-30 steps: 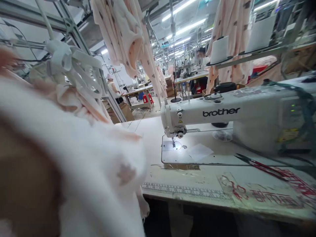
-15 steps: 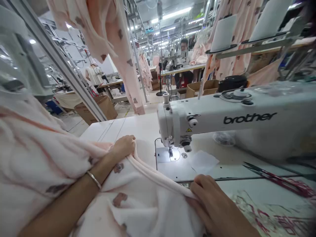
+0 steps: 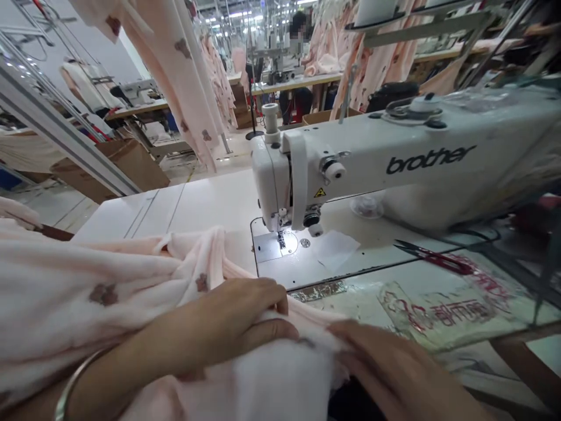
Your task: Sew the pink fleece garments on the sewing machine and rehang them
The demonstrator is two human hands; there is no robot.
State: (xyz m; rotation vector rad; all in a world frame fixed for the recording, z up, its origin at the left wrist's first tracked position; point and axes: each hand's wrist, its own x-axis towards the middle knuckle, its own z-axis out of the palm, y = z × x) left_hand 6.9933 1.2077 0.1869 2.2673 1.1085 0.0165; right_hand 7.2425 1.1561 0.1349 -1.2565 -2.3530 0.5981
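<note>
Pale pink fleece fabric with brown bear prints covers the left of the table and hangs over its front edge. My left hand, a metal bangle on its wrist, is closed on a folded edge of it. Farther right, my right hand grips the same edge; its fingertips are partly hidden and blurred. Beyond both hands stands a white sewing machine. Its needle and presser foot are lit, and the fabric lies in front of them, not under the foot.
Thread snips with red handles lie right of the machine bed, near a clear printed plastic sheet. A white paper scrap is beside the needle plate. Pink garments hang behind, and a person sits farther back.
My left hand has come back from the far end of the edge toward my right hand. The view has tilted down and shifted right, and the fabric has bunched at the left.
</note>
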